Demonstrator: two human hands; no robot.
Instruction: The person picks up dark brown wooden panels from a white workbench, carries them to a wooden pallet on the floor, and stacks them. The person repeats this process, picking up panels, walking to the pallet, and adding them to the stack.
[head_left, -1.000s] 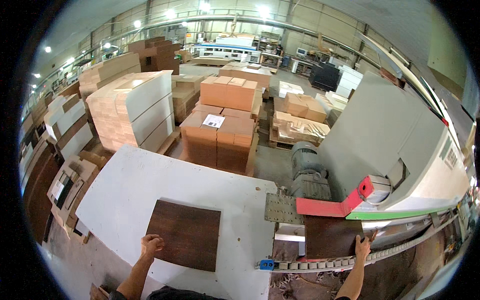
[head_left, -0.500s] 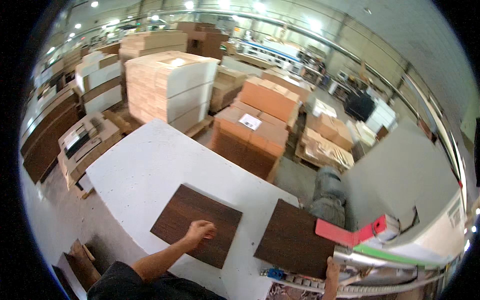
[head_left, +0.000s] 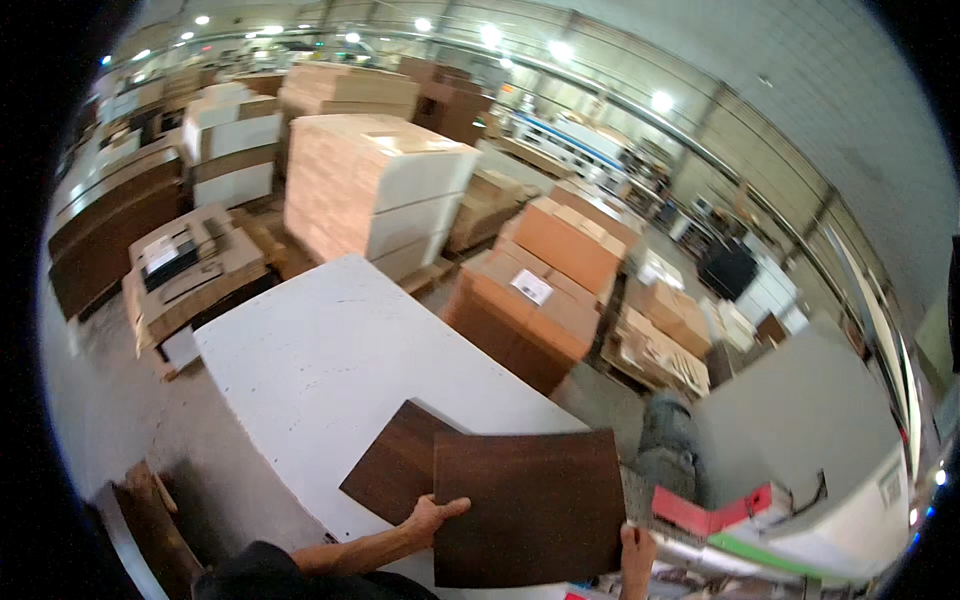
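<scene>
A dark brown wood-grain board (head_left: 530, 505) is held between my two hands, raised above the white table (head_left: 300, 340). My left hand (head_left: 434, 518) grips its left edge, with the thumb lying on the top face. At the lower right edge, the fingers of my right hand (head_left: 637, 548) are closed on the same board. Beneath it a second dark brown board (head_left: 395, 455) lies flat on the table, its right part hidden by the held one.
Right of my hands stands a machine with a grey panel (head_left: 800, 430), a red guard (head_left: 700, 512) and a motor (head_left: 668, 440). Past the table are stacked cartons (head_left: 530, 310) and a tall pallet of pale boards (head_left: 375, 195). A low stack (head_left: 195, 275) stands at left.
The right-hand board has come away from beside the machine and moved left, over the other board. My left hand has left the lying board and taken the moved one's left edge.
</scene>
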